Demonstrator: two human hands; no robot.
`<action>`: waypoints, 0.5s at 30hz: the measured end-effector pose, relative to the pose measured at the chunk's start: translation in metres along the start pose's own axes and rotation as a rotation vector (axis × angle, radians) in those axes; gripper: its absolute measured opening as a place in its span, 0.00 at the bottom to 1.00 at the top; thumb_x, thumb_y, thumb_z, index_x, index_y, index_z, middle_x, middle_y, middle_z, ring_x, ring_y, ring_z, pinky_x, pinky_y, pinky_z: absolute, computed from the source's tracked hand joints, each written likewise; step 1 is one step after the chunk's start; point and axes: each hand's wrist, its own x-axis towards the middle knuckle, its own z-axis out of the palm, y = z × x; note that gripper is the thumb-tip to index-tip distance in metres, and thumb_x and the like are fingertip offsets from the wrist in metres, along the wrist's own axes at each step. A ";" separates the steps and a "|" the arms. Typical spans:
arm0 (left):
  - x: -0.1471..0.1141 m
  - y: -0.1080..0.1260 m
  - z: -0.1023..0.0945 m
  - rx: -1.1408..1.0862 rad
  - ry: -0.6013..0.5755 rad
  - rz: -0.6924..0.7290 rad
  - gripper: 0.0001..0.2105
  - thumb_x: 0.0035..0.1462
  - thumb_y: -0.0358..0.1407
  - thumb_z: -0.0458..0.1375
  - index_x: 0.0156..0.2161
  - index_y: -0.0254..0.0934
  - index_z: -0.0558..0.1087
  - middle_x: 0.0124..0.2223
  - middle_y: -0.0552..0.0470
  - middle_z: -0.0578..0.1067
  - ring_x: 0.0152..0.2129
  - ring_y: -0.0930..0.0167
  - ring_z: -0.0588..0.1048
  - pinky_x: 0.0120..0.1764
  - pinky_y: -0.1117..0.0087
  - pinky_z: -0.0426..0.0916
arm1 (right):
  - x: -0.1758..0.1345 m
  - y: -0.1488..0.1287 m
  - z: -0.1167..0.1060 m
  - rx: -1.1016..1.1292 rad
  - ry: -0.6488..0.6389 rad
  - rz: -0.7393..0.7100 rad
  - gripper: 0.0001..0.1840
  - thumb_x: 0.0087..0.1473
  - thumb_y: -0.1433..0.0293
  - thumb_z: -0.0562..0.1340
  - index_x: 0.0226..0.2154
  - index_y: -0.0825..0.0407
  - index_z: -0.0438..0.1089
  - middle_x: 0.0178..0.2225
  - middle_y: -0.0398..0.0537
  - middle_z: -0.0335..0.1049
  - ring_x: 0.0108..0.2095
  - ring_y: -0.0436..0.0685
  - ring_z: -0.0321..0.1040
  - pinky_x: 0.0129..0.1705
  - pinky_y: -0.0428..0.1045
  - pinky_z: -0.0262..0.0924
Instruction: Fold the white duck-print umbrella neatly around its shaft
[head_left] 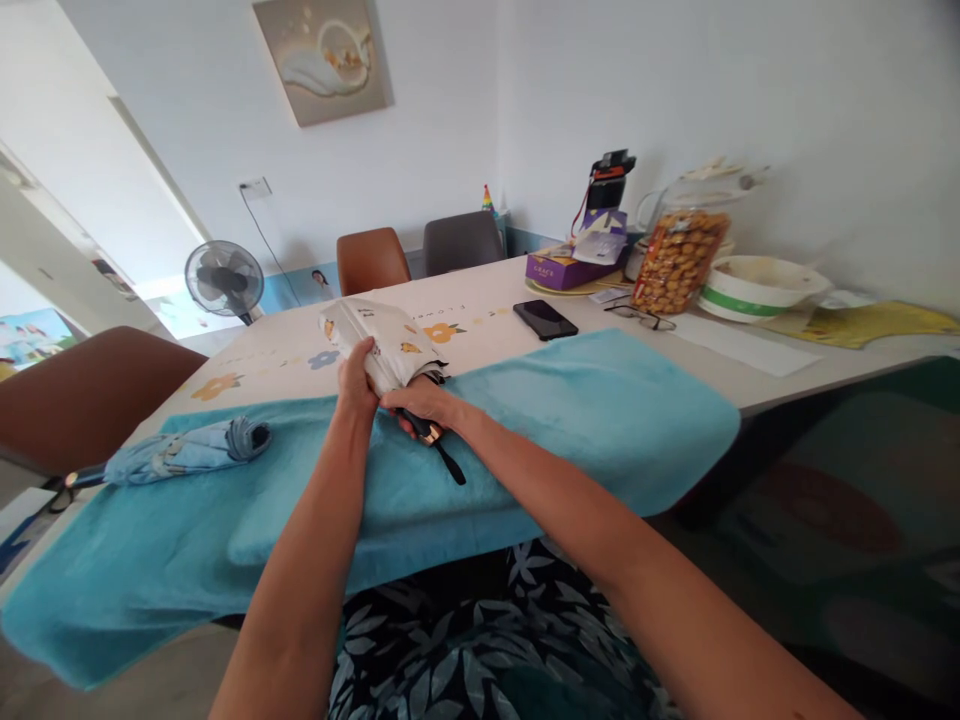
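Both my hands hold a folded white umbrella (386, 340) with small printed pictures, above the table's near edge. Its fabric points away to the upper left. The black handle, with a gold-coloured band and a hanging black strap (450, 463), points toward me. My left hand (358, 378) is closed around the fabric's left side. My right hand (421, 400) is closed near the handle and the fabric's lower edge; some of its fingers are hidden. To the left, a rolled blue umbrella (187, 450) lies on a teal cloth (585, 420).
On the table (480, 300) at right are a phone (545, 319), glasses (641, 318), a purple box (566, 268), a jar of brown snacks (681, 258), and a white bowl (761, 285). Chairs (371, 256) stand beyond. A fan (225, 280) stands back left.
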 end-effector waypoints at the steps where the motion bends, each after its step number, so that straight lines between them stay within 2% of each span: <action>1: 0.001 0.001 -0.001 -0.015 -0.003 -0.037 0.14 0.50 0.33 0.57 0.42 0.32 0.74 0.38 0.45 0.78 0.38 0.62 0.77 0.44 0.62 0.73 | 0.000 0.000 0.000 -0.001 -0.001 0.003 0.10 0.50 0.70 0.59 0.20 0.54 0.61 0.09 0.42 0.59 0.10 0.50 0.56 0.11 0.43 0.54; 7: 0.000 0.011 -0.004 -0.133 -0.056 -0.081 0.17 0.50 0.36 0.56 0.46 0.33 0.73 0.39 0.46 0.79 0.42 0.60 0.76 0.49 0.60 0.71 | -0.001 -0.004 0.000 0.043 0.011 0.006 0.12 0.48 0.66 0.66 0.26 0.56 0.65 0.11 0.41 0.62 0.11 0.50 0.59 0.12 0.43 0.56; 11: -0.004 0.018 -0.006 -0.262 -0.147 -0.092 0.18 0.50 0.37 0.56 0.47 0.34 0.73 0.41 0.46 0.79 0.45 0.60 0.75 0.52 0.59 0.68 | -0.004 -0.007 -0.003 0.076 -0.110 0.040 0.10 0.49 0.67 0.66 0.28 0.57 0.68 0.13 0.41 0.65 0.11 0.48 0.58 0.11 0.42 0.56; 15: -0.002 0.022 -0.013 -0.316 -0.163 0.007 0.18 0.52 0.39 0.55 0.47 0.34 0.73 0.43 0.46 0.78 0.46 0.61 0.74 0.52 0.61 0.67 | -0.004 -0.005 -0.006 0.168 -0.212 -0.009 0.06 0.50 0.71 0.64 0.26 0.58 0.67 0.20 0.42 0.70 0.12 0.45 0.57 0.11 0.41 0.55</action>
